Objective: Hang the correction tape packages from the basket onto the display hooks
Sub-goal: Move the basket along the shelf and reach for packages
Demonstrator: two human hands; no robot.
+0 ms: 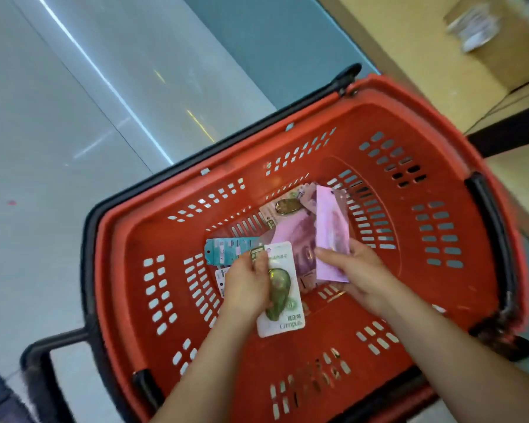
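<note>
left hand (246, 282) grips white card package with green avocado-shaped correction tape (283, 300), fingers curled over its left edge. card's long axis runs away from body, hang hole not discernible. right hand (361, 270) pinches flat pink package (330, 227) at near end, same axis. both low inside red plastic basket (333, 340), above loose teal card (226, 248) and second green tape card (287, 206). display hooks out of view; likely next: lift both straight up.
</note>
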